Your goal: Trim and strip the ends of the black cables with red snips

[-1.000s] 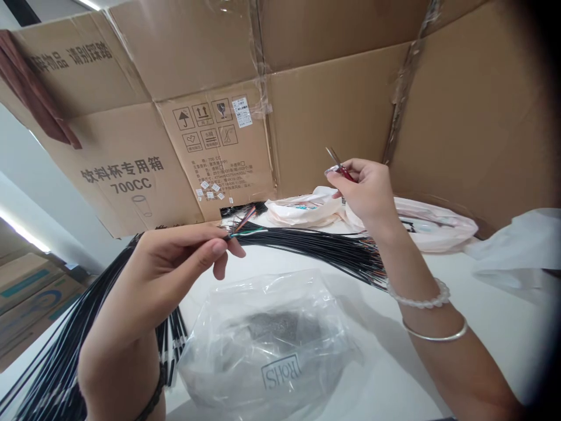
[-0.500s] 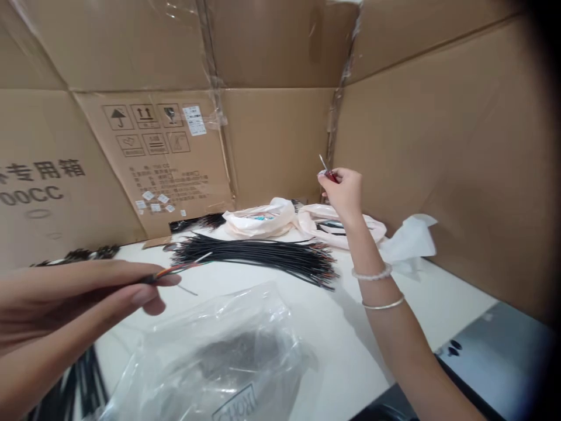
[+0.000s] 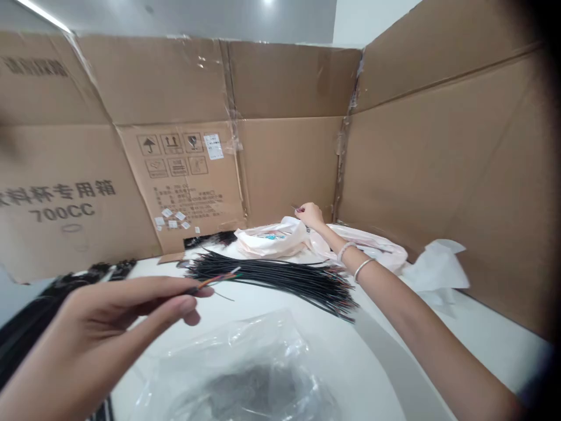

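My left hand (image 3: 144,316) pinches the end of a black cable whose thin coloured wires (image 3: 219,278) fan out past the fingertips, with orange, red, green and white among them. Stretched out far ahead, my right hand (image 3: 310,215) is closed around a small red tool (image 3: 300,210) with a thin metal tip pointing left. That hand is just above and behind the white bags. Between the hands, a wide bundle of black cables (image 3: 272,276) with stripped, coloured ends lies on the white table (image 3: 368,362).
An open pale bag (image 3: 272,241) holds something blue; another pale bag (image 3: 377,248) lies right of it. Clear plastic (image 3: 245,374) covers the near table. More black cables (image 3: 39,310) lie left. Cardboard walls (image 3: 289,169) enclose the back and right.
The view has tilted upward. My right hand has moved forward and lower, toward the pale bags, with the red tool. My left hand still pinches the cable.
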Motion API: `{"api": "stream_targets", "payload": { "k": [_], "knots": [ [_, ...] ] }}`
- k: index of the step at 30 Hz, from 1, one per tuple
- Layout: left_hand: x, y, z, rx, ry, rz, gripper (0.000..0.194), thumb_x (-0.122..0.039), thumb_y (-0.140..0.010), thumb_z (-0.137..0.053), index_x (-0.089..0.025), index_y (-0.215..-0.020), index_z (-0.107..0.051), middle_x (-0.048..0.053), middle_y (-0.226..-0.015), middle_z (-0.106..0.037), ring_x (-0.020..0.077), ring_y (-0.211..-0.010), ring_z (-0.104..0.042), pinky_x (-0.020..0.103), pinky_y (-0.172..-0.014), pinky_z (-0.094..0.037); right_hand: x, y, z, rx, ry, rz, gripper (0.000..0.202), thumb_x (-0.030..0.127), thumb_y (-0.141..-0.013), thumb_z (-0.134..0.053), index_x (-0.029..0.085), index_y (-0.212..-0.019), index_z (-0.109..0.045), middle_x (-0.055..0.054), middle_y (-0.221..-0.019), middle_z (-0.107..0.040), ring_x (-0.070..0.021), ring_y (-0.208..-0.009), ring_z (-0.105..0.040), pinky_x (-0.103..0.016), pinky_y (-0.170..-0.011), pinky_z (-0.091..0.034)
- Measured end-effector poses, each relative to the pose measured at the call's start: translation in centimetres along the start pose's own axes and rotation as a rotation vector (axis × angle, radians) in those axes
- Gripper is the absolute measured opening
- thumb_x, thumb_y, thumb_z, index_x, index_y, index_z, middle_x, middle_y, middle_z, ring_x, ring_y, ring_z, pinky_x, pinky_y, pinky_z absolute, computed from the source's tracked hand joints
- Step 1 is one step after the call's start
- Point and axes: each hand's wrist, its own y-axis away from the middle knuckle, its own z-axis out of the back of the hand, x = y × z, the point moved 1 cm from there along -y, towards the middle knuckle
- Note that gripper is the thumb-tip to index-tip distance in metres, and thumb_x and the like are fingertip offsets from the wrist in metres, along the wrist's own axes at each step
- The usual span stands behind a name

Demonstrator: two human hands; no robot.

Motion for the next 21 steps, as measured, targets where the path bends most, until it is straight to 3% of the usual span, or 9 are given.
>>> {"api": "stream_targets", "payload": {
  "k": [4,7,10,13,16,18,21],
  "knots": [
    [-1.3,-0.7,-0.6,0.066,-0.043,0.025,0.031,-0.054,-0.071,-0.068,-0.026,-0.062,-0.075,0.000,-0.065,-0.070,0.0096,-0.066,-0.066,0.009,-0.063,-0.054,3.6,0.1,-1.4,0.048,0.026,0.090,0.036,0.037,-0.092,-0.059,0.014,-0.120,-0.056,-0.010,-0.120,-0.058,-0.0204,-0.105,-0.059,-0.040,-0.089,-0.052],
    [-1.3,-0.9,-0.2,0.078,0.017,0.079,0.035,-0.056,-0.072,-0.066,-0.023,-0.066,-0.076,0.003,-0.061,-0.068,0.0086,-0.059,-0.062,0.009,-0.051,-0.048,5.2,0.8,-1.7,0.043,0.008,0.142,0.038,0.037,-0.092,-0.059,0.012,-0.120,-0.056,-0.012,-0.120,-0.057,-0.0208,-0.105,-0.059,-0.040,-0.089,-0.052],
    [-1.0,-0.7,0.2,0.080,0.034,0.157,0.036,-0.055,-0.071,-0.068,-0.021,-0.076,-0.078,0.004,-0.062,-0.066,0.0054,-0.048,-0.051,0.010,-0.042,-0.041,5.9,1.4,-1.2,-0.009,-0.056,0.139,0.038,0.037,-0.092,-0.059,0.012,-0.120,-0.056,-0.012,-0.120,-0.057,-0.0208,-0.105,-0.059,-0.040,-0.089,-0.052],
    [-1.0,-0.6,0.3,0.067,0.130,0.197,0.037,-0.054,-0.069,-0.070,-0.022,-0.084,-0.078,0.003,-0.062,-0.066,0.0036,-0.045,-0.046,0.010,-0.041,-0.043,6.4,2.8,0.0,-0.118,-0.188,0.111,0.035,0.037,-0.092,-0.058,0.014,-0.119,-0.057,-0.010,-0.119,-0.058,-0.0200,-0.104,-0.059,-0.040,-0.089,-0.052],
    [-1.1,-0.7,0.0,0.064,0.246,0.235,0.033,-0.051,-0.067,-0.074,-0.023,-0.083,-0.078,0.004,-0.065,-0.069,0.0045,-0.045,-0.051,0.011,-0.044,-0.047,7.3,6.5,1.5,-0.271,-0.390,0.151,0.032,0.036,-0.096,-0.053,0.017,-0.120,-0.057,-0.008,-0.117,-0.060,-0.0179,-0.101,-0.060,-0.039,-0.089,-0.052],
    [-1.3,-0.6,-0.3,0.050,0.274,0.245,0.030,-0.049,-0.065,-0.076,-0.022,-0.080,-0.078,0.005,-0.065,-0.070,0.0067,-0.048,-0.057,0.012,-0.047,-0.050,8.2,10.5,2.8,-0.355,-0.548,0.253,0.033,0.033,-0.100,-0.043,0.018,-0.126,-0.053,-0.007,-0.111,-0.063,-0.0141,-0.095,-0.062,-0.030,-0.085,-0.052],
    [-1.6,-0.4,-0.7,0.036,0.289,0.233,0.030,-0.049,-0.066,-0.075,-0.021,-0.078,-0.078,0.004,-0.055,-0.066,0.0105,-0.052,-0.062,0.014,-0.050,-0.054,9.6,17.3,4.7,-0.410,-0.745,0.393,0.043,0.050,-0.098,-0.038,0.019,-0.114,-0.060,-0.001,-0.077,-0.063,-0.0107,-0.064,-0.057,-0.021,-0.057,-0.048]
  ]
}}
